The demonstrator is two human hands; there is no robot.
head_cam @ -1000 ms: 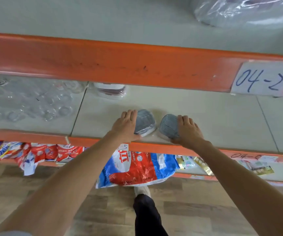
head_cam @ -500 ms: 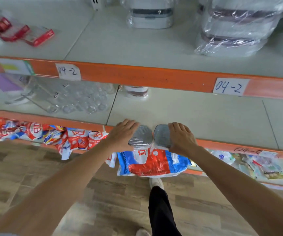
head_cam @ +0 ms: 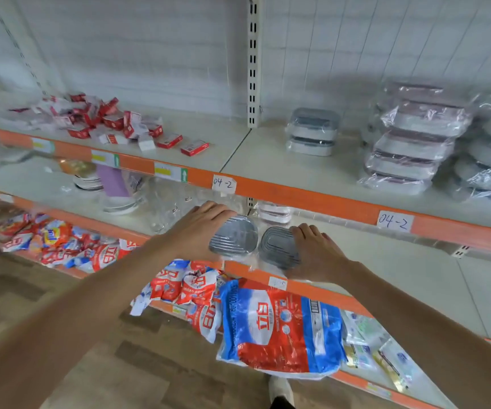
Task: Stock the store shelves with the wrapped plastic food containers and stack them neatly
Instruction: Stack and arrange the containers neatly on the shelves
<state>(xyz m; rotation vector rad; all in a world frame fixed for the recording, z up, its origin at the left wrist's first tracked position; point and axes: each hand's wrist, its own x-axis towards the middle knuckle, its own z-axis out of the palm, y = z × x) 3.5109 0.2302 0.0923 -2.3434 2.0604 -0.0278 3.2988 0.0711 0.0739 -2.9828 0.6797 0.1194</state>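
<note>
— Two wrapped containers, head view: where do they sit against the hands?
— Left hand point(head_cam: 200, 228) curls over the left grey-lidded container point(head_cam: 234, 237); right hand point(head_cam: 316, 252) grips the right grey-lidded container point(head_cam: 279, 246) on its outer side. Both are held at the middle shelf's orange front edge point(head_cam: 321, 286).
— Axis?
— Each lid's long side seems to run away from the wrists, tilted lid-up toward the camera; stacked wrapped containers point(head_cam: 409, 140) lie up and right, nearer the right hand.

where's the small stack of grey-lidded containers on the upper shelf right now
In the head view, the small stack of grey-lidded containers stands on the upper shelf, right of the slotted upright post and left of the taller pile of wrapped containers.
</note>
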